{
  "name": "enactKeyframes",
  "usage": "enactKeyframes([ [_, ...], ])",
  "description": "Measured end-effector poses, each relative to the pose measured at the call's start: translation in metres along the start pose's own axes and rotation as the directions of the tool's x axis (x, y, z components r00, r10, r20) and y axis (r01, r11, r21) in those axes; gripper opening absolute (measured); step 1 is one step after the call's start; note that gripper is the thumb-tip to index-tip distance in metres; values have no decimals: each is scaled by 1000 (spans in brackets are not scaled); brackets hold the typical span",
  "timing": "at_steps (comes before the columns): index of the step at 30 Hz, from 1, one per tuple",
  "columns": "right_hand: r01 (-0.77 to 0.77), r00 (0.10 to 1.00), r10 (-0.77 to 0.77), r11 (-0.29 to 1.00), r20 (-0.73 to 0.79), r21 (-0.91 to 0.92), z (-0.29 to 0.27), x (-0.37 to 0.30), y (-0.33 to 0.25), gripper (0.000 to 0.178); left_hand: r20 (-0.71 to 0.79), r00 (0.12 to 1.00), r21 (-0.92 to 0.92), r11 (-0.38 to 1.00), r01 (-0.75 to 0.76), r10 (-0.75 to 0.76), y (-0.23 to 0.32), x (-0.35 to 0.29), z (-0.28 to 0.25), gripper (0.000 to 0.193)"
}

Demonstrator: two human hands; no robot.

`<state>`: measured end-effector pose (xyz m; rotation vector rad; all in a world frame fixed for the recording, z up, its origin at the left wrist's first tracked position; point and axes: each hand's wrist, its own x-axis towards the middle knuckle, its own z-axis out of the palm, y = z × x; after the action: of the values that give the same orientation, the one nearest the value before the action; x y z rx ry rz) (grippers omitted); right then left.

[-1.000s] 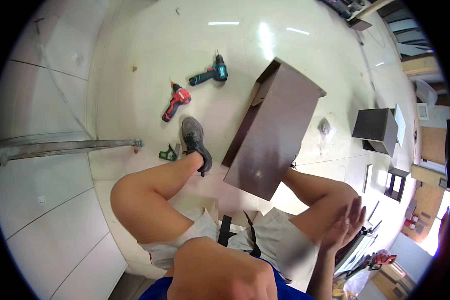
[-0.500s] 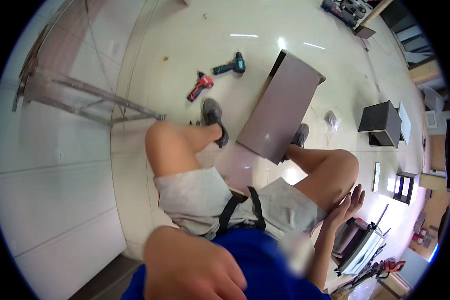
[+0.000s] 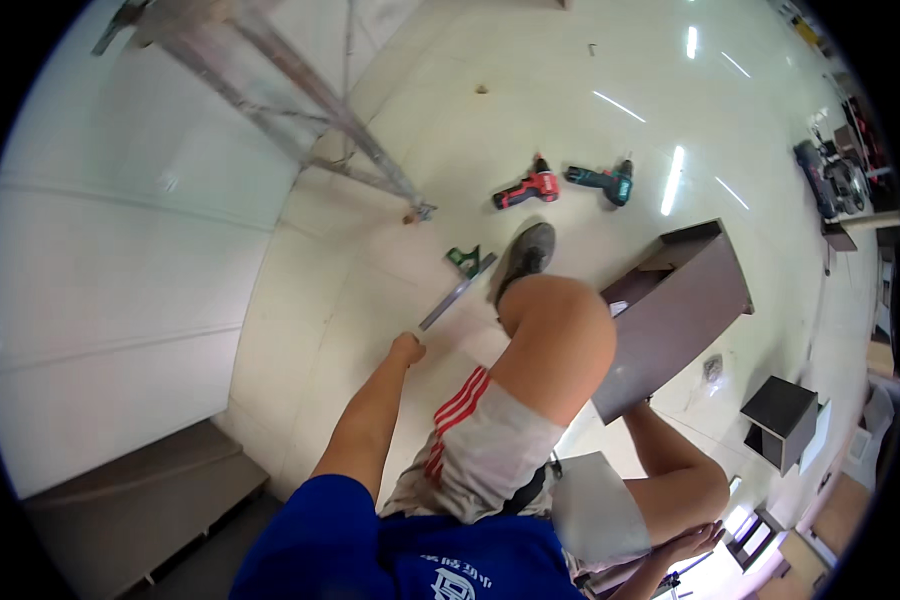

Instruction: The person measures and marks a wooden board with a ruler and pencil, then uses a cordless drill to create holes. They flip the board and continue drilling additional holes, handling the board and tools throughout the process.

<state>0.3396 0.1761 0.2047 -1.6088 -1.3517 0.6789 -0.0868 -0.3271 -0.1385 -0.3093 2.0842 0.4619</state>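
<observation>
My left hand [image 3: 407,349] reaches out on the left, its fingers curled together. It is beside the lower end of a combination square [image 3: 456,293] with a green head and a metal blade, lying on the floor. Whether it touches the blade or has anything inside the fingers, I cannot make out. My right hand [image 3: 694,542] is by my right thigh, open with fingers stretched out. Between my legs a brown panelled box [image 3: 675,320] rests at a slant, with an open side showing.
A red drill [image 3: 530,188] and a teal drill [image 3: 606,181] lie beyond my left foot. At the upper left stands a metal ladder [image 3: 340,115]. A smaller dark box [image 3: 778,414] is at the right. A low brown unit [image 3: 140,490] lies along the left wall.
My view has swung toward the left. My left hand has gone from close to my body out toward the square on the floor. My right hand is still beside my right leg.
</observation>
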Motion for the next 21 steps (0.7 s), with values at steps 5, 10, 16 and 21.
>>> enactKeyframes([
  [5,152,988,-139,916,62,-371,-20,15,24,42,-183,947,65,965,-255,263,101,55,15,32],
  [10,-51,983,79,984,163,-171,-44,50,72,48,-314,799,179,858,-481,513,210,135,-27,29],
  [16,-330,920,356,929,-166,165,63,-1,78,35,-55,729,476,660,-581,682,328,122,-46,45],
  [21,-614,789,610,785,-67,-77,100,-24,193,41,71,697,821,355,-447,714,417,123,-68,47],
])
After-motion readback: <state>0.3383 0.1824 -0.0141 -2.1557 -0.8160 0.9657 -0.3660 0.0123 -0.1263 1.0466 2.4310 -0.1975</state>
